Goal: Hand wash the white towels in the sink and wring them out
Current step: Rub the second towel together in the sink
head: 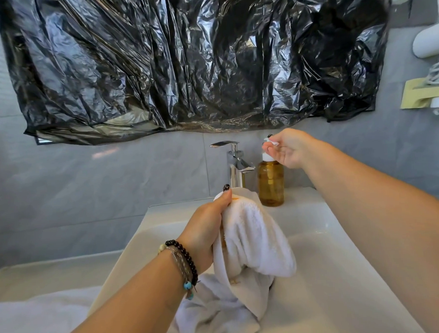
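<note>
Head view: right hand (286, 149) at pump top of one amber soap bottle (270, 183), just right of one tap (235, 163), fingers loosely curled, pinch unclear; left hand (207, 229) gripping upright white towel (251, 240) directly below bottle, over sink (341, 274); second towel (32, 320) left of sink

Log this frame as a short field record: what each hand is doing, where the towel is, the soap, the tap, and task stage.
left hand: grips the white towel, lifted above the sink
right hand: at the pump head of the amber soap bottle; contact unclear
towel: bunched, lower end hanging into the basin
tap: no water visible
background: black plastic sheet on the wall
stage: soaping likely next; wringing not yet done
</note>
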Motion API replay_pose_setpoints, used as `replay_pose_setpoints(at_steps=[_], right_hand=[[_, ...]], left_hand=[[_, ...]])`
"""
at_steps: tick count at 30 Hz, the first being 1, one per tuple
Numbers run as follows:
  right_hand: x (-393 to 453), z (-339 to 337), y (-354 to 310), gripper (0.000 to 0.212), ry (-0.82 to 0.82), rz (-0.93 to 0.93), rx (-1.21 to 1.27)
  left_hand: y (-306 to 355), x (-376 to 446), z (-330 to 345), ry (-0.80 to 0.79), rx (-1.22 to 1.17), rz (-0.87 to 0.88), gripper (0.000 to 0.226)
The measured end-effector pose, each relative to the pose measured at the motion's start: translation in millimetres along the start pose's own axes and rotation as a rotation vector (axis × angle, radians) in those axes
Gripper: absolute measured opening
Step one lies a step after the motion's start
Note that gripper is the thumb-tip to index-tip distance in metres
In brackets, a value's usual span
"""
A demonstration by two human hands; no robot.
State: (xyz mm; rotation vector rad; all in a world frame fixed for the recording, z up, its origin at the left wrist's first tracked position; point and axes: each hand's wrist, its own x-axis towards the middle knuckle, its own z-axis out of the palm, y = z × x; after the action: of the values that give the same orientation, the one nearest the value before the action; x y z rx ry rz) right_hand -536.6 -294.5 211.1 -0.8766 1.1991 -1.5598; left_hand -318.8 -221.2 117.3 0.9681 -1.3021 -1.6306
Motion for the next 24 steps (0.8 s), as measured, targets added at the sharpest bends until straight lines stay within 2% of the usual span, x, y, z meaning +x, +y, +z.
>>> replay_pose_setpoints(at_steps=[24], right_hand=[[-9.6,3.4,6.9,0.026,0.024,0.037,0.051]], left_hand=[[1.6,-11.7,3.3,0.093,-0.011,0.038,0.044]])
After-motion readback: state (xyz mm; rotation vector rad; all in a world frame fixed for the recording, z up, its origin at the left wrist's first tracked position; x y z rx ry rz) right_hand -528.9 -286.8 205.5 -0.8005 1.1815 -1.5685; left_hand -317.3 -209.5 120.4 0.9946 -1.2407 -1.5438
